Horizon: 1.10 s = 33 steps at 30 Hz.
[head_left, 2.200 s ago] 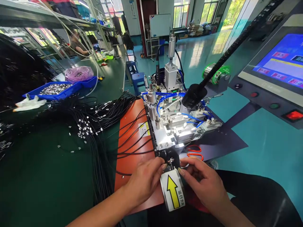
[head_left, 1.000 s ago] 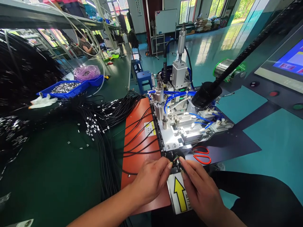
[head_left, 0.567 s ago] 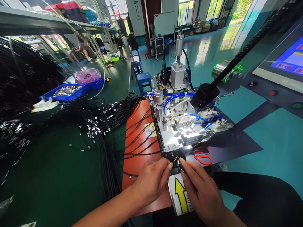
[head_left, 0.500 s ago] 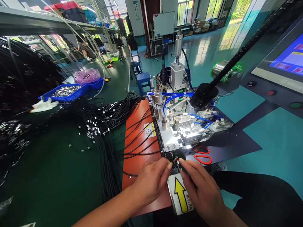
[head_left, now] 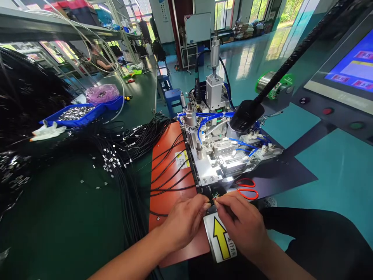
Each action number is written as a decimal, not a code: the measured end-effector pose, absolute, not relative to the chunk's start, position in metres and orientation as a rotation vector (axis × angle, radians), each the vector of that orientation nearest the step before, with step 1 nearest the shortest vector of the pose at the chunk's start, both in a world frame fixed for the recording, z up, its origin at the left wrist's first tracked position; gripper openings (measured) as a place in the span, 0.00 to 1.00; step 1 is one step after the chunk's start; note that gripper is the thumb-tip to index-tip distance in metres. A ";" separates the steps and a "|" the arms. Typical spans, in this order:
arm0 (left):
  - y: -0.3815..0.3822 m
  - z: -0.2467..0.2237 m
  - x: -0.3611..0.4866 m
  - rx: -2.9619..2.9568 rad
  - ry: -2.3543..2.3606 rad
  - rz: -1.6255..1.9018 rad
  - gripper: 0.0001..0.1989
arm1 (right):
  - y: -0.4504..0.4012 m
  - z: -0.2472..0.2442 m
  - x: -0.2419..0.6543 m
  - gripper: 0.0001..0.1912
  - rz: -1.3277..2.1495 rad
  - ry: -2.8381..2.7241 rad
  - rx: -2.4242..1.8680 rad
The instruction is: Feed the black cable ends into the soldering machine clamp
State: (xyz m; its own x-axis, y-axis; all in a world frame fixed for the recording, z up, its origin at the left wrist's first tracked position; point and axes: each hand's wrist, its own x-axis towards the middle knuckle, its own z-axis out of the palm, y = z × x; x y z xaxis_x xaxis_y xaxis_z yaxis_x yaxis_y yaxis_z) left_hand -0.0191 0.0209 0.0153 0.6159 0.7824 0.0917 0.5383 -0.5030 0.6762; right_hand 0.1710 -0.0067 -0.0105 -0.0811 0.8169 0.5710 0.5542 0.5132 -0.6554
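Observation:
My left hand (head_left: pixel 185 219) pinches the end of a black cable between thumb and forefinger at the front edge of the silver machine (head_left: pixel 214 177). Thin coloured wires (head_left: pixel 216 195) fan out from that cable end. Close beside it, my right hand (head_left: pixel 243 219) has its thumb and forefinger closed on the wires. The fingertips hide just where they grip. Beneath my hands is a white plate with a yellow arrow (head_left: pixel 220 238). To the left, an orange board (head_left: pixel 166 165) has several black cables lying across it.
Red-handled scissors (head_left: pixel 248 194) lie right of my hands. Bundled black cables (head_left: pixel 128 206) cover part of the green table. Farther left stand a blue tray (head_left: pixel 58 121) of small metal parts and a white glove (head_left: pixel 48 131). A control screen (head_left: pixel 357 72) is at right; a person (head_left: pixel 100 60) sits far back.
My right hand has shifted slightly left, its fingertips now closer to my left hand and on the wires. The view has moved a little; the left hand keeps its pinch.

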 end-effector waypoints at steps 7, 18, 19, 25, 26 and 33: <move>0.016 0.012 -0.019 2.289 1.010 0.565 0.06 | -0.009 -0.007 0.168 0.07 0.324 -1.745 -1.145; 0.012 0.016 -0.017 2.186 0.994 0.780 0.06 | -0.012 -0.004 0.165 0.06 0.285 -1.724 -1.162; 0.012 0.016 -0.017 2.176 1.002 0.756 0.06 | -0.013 -0.005 0.166 0.06 0.307 -1.711 -1.160; 0.013 0.014 -0.018 2.186 1.016 0.726 0.06 | -0.018 0.002 0.191 0.07 1.030 -1.493 -1.396; 0.014 0.013 -0.018 2.192 1.006 0.730 0.06 | -0.016 0.005 0.196 0.09 1.158 -1.408 -1.426; 0.014 0.012 -0.020 2.232 0.963 0.719 0.06 | 0.004 0.020 0.203 0.14 1.596 -1.323 -1.246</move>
